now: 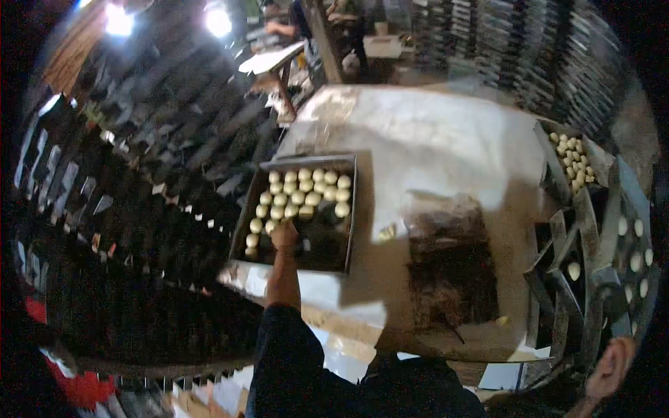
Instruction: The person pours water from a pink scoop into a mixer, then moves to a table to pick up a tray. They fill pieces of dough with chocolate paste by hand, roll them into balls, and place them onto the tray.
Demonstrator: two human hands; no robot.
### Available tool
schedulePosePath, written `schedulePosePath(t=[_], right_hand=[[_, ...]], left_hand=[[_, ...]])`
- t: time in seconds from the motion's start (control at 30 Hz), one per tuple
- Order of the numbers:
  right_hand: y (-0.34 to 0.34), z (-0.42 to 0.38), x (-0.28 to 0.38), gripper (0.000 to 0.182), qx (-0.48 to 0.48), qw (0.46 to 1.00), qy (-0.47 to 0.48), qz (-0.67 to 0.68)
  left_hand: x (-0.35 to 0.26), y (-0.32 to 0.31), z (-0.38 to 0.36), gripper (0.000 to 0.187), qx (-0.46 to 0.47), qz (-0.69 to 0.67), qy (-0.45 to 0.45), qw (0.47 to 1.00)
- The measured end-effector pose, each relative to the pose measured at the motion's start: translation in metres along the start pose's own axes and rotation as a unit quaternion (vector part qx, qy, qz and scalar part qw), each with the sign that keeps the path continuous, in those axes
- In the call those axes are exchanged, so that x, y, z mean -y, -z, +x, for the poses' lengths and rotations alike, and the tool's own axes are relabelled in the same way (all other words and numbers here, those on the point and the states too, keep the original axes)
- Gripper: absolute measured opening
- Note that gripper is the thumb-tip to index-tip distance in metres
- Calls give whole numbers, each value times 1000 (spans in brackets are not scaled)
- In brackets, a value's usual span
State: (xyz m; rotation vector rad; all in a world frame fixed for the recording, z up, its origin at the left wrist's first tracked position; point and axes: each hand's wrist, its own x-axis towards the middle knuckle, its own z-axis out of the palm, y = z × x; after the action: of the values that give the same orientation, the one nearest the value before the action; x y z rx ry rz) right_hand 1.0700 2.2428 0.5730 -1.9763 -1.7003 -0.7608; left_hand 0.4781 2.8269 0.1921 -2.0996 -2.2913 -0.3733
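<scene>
My left hand (284, 237) reaches into a dark metal tray (352, 209) on the left side of the table. Its fingers are by the pale round dough balls (305, 187), which sit in rows over the far and left parts of the tray. Blur hides how the fingers are set and whether a dough ball is in them. At the lower right edge of the view is my right hand (612, 366), close to the leaning metal trays (589, 258). Its fingers are too smeared to read.
The pale worktable (446, 125) carries a dark brown patch (453, 272) and a small scrap (387, 232). Another tray (550, 164) of dough balls stands at the right. Stacked trays (502, 49) rise behind. A person (300, 24) is at the back.
</scene>
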Motion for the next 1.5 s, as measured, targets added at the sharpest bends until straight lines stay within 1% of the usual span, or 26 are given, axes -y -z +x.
schedulePosePath(t=[0.03, 0.1, 0.17, 0.2, 0.27, 0.33, 0.43, 0.47, 0.57, 0.6, 0.63, 0.67, 0.73, 0.8, 0.83, 0.93, 0.97, 1.03, 1.07, 1.13, 1.2, 1.27, 1.33, 1.4, 1.47, 1.5], right_hand=[[-10, -13, 2, 22, 18, 996, -47, 72], [-28, 21, 58, 20, 5, 997, 2, 74], [-56, 19, 56, 19, 94, 959, 22, 265], [-78, 22, 68, 19, 80, 943, 8, 322], [-123, 30, 92, 24, 50, 900, -15, 433], [-154, 12, 93, 30, 165, 835, -100, 515], [-199, -22, 70, 38, 214, 787, -167, 554], [-202, -25, 58, 39, 210, 760, -181, 588], [-177, -23, 37, 42, 165, 729, -146, 648], [-189, -27, 26, 44, 160, 789, -27, 593], [-185, -16, 22, 47, 133, 830, 89, 534], [-161, -29, 46, 44, 62, 809, 17, 584], [-149, -30, 51, 37, -22, 821, 6, 570], [-140, -41, 63, 30, -18, 754, -112, 647], [-136, -48, 69, 28, -13, 714, -170, 680], [-132, -64, 94, 25, -104, 751, -173, 629], [-134, -67, 111, 22, -135, 787, -202, 567], [-158, -85, 143, 19, -102, 792, -185, 572], [-179, -99, 161, 18, -83, 795, -178, 574], [-190, -92, 200, 16, -16, 745, -143, 652], [-192, -91, 236, 24, 33, 844, -7, 536], [-172, -82, 272, 30, 68, 834, 9, 547], [-169, -90, 303, 35, 56, 834, 15, 549], [-171, -124, 338, 40, 175, 675, -113, 708], [-224, -161, 335, 54, 176, 642, -112, 737], [-231, -167, 326, 56, 191, 693, -119, 685]], left_hand=[[-40, 32, -10, 43, 5, -50, 94, 994], [-72, 16, -30, 28, -295, -170, -49, 939], [-150, 90, -101, 32, -216, -381, -144, 887], [-194, 142, -145, 33, -99, -433, -123, 888], [-261, 174, -214, 36, -76, -534, -213, 815], [-316, 197, -285, 61, 121, -622, -239, 736], [-378, 241, -359, 82, 183, -545, -386, 722], [-393, 253, -376, 84, 252, -536, -387, 707], [-411, 265, -402, 74, 210, -565, -326, 728], [-415, 265, -409, 69, 227, -592, -293, 716], [-415, 259, -415, 64, 290, -639, -237, 672], [-414, 256, -423, 59, 350, -679, -178, 620], [-414, 266, -440, 46, 261, -621, -207, 709], [-411, 275, -453, 35, 163, -554, -235, 782], [-407, 271, -468, 37, 131, -563, -243, 779], [-399, 265, -491, 45, -40, -624, -323, 711], [-391, 272, -494, 45, 19, -669, -286, 686], [-355, 256, -494, 49, 85, -629, -319, 703], [-336, 276, -501, 34, 212, -655, -191, 699], [-291, 281, -499, 28, 141, -575, -183, 785], [-243, 282, -505, 26, 45, -544, -163, 822], [-189, 274, -509, 25, 213, -760, 34, 613], [-166, 269, -514, 24, 182, -800, 114, 561], [-143, 234, -534, 23, 204, -739, 40, 640], [-126, 229, -531, 23, 301, -773, 159, 535], [-122, 231, -527, 25, 330, -788, 210, 475]])
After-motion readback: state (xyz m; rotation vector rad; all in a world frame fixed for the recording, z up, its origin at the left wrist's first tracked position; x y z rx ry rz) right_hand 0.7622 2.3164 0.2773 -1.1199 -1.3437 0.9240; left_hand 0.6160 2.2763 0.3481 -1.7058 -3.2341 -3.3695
